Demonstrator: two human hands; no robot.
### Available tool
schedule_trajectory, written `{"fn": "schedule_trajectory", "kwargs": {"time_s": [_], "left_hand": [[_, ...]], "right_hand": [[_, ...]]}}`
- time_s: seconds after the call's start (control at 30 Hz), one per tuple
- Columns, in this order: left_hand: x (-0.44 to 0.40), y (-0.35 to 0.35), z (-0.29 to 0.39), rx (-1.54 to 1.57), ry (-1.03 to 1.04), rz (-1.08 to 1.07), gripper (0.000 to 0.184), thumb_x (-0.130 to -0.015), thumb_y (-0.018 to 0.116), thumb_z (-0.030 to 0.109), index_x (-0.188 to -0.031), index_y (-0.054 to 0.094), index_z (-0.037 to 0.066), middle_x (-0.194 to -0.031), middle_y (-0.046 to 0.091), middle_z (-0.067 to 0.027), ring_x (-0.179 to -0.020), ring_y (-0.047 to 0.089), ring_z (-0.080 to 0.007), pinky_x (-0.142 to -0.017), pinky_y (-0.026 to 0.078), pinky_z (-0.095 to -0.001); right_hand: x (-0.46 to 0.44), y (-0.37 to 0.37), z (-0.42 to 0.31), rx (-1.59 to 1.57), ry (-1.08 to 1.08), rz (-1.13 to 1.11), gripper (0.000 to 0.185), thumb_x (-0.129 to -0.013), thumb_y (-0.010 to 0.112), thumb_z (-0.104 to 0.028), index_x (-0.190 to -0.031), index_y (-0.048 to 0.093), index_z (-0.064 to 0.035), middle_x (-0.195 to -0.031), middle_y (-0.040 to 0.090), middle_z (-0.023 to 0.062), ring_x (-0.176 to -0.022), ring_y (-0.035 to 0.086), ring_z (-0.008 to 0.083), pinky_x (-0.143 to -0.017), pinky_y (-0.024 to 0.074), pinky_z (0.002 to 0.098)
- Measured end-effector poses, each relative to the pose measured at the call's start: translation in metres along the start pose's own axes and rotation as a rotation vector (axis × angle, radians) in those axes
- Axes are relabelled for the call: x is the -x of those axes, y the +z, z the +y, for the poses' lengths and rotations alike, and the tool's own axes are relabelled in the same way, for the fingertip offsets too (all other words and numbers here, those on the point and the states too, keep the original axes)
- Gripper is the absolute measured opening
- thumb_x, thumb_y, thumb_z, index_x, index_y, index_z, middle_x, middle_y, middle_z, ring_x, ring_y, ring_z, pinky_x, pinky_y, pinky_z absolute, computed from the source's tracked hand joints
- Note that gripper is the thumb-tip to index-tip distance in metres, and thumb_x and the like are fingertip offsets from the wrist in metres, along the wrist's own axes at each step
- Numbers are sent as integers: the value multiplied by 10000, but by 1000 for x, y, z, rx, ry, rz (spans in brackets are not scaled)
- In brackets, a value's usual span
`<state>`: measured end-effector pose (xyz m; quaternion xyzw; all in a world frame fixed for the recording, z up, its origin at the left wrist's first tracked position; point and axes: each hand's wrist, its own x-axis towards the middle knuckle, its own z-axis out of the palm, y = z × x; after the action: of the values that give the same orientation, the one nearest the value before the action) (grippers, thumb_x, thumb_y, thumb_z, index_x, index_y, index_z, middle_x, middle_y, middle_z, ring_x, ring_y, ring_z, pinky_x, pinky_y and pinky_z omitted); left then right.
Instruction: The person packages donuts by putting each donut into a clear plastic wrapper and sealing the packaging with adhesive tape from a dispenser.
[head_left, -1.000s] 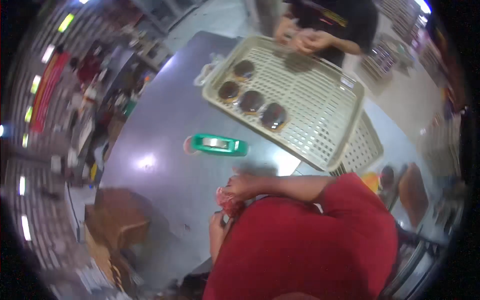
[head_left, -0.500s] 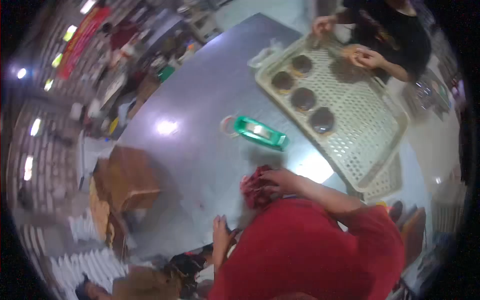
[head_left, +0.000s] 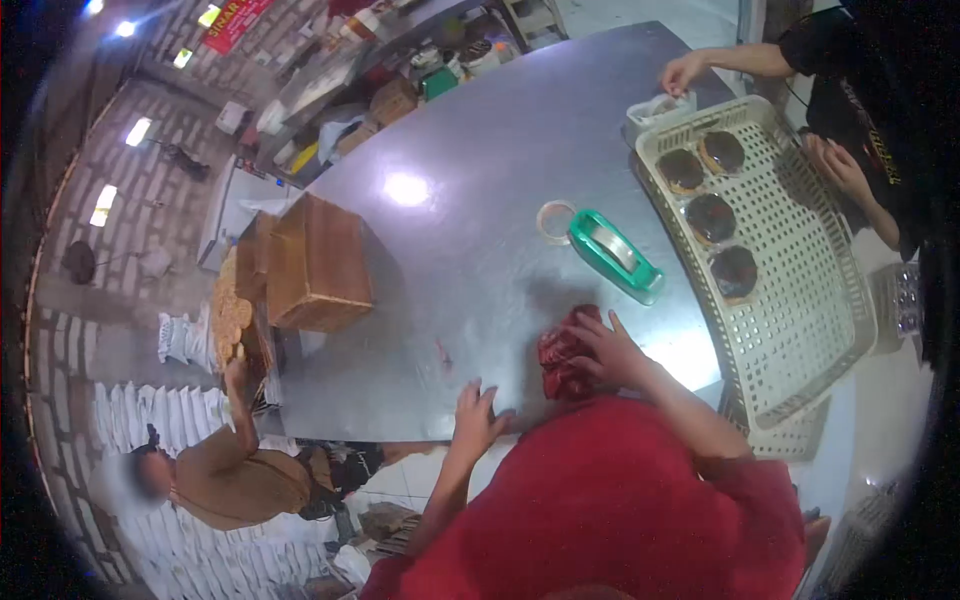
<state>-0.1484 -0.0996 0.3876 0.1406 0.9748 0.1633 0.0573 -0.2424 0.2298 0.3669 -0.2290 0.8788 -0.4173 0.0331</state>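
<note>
The right hand (head_left: 612, 350) is lying over a crumpled red bundle (head_left: 568, 358) on the bench (head_left: 480, 270), at the near side, close to the body, perhaps because this place is making it easy to reach. Its fingers are spreading and bending on the bundle, but I cannot tell if they are really gripping it. The left hand (head_left: 477, 422) is staying apart at the near edge, holding nothing, with its fingers loosely wide. The green tape dispenser (head_left: 615, 255) is lying just beyond the bundle, beside a ring of tape (head_left: 556, 222), probably for being within easy reach. On the right, a pale tray (head_left: 668, 210) is carrying four dark-topped round cakes (head_left: 710, 217), gathered toward its left side, maybe to keep them together. At the far right, a co-worker's hand (head_left: 682, 75) is reaching to a clear plastic bag (head_left: 660, 108) beside the tray. A cardboard box (head_left: 320, 265) is standing on the left.
</note>
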Motion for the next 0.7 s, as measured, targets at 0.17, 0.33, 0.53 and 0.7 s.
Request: {"fn": "schedule_trajectory", "kwargs": {"time_s": [0.17,0.33,0.53,0.7], "left_hand": [[-76,29,56,151,175,115,644,-794,782,248,-1351,524,51,-1389,473,-243,-1256,477,-428,-1048,398,-514],[-105,45,58,509,13,80,546,-839,712,164,-1337,529,36,-1304,557,-221,-1189,554,-392,-1017,437,-467],[-112,-8,93,771,0,246,443,-853,725,165,-1247,582,21,-1130,645,-178,-1060,622,-356,-940,491,-426],[-83,45,54,346,203,229,369,-889,705,226,-1193,625,32,-1097,653,-152,-1020,629,-341,-899,503,-427]], "right_hand": [[-26,17,17,370,-29,-187,509,-962,573,-435,-1375,541,-139,-1367,562,187,-1322,489,360,-1169,241,559],[-50,-10,-8,-169,415,-268,445,-963,574,-378,-1327,559,-124,-1299,588,181,-1197,560,389,-1036,422,481],[-32,-26,-37,-435,-157,297,203,-897,642,-143,-1067,631,-33,-1097,636,190,-988,610,396,-833,500,457],[-9,-36,0,-7,-105,87,182,-833,613,-90,-1004,603,-30,-940,636,180,-895,622,383,-788,497,449]]}}
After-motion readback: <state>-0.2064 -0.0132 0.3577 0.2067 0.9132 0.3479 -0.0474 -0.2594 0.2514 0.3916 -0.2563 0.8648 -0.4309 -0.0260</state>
